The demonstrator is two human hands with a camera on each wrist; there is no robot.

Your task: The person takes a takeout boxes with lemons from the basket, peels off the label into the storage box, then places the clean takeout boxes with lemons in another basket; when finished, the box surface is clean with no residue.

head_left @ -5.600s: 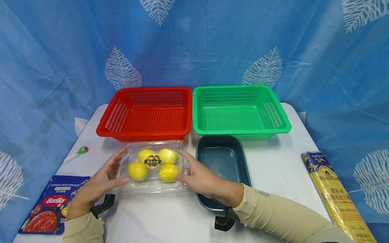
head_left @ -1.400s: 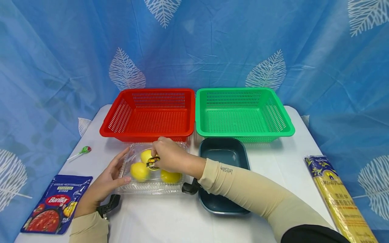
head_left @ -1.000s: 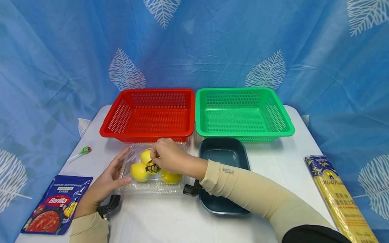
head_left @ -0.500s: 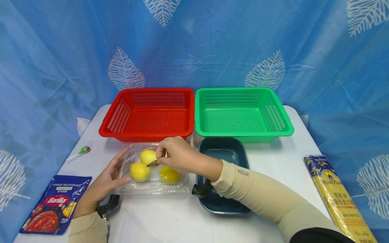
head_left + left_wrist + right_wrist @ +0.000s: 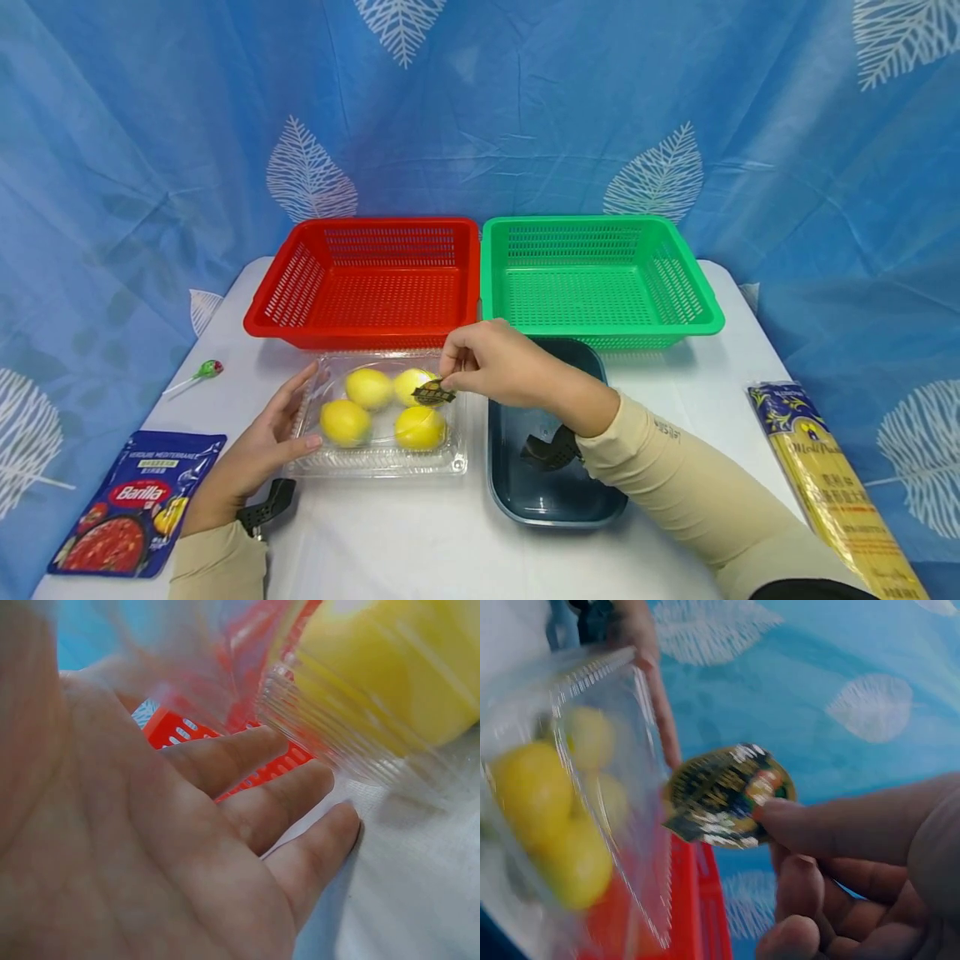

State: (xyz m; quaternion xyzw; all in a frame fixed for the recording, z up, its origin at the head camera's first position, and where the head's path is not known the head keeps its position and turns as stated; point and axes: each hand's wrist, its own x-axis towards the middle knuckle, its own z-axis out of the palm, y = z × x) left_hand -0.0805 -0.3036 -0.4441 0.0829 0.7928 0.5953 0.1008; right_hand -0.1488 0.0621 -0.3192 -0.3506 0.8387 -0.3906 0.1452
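Observation:
A clear plastic clamshell box (image 5: 382,458) with several lemons (image 5: 346,423) in it lies on the white table, in front of the red basket. My right hand (image 5: 498,362) pinches a black and gold sticker (image 5: 433,392) between thumb and index finger, held over the box's right part. In the right wrist view the sticker (image 5: 731,796) shows its printed face, lifted away from the lid. My left hand (image 5: 258,446) rests along the box's left side, thumb near the front corner. The left wrist view shows its fingers (image 5: 292,799) extended beside the ridged plastic wall.
Behind stand a red basket (image 5: 390,343) and a green basket (image 5: 600,325). A dark blue tray (image 5: 555,508) lies under my right forearm. Leftward are a lollipop (image 5: 204,372) and a blue Barilla pouch (image 5: 135,504); a yellow pasta packet (image 5: 840,492) lies at the right.
Earlier the sticker was on the lid, with both hands at the box's sides. My right hand then peeled it off and moved right with it. The left hand stayed at the box.

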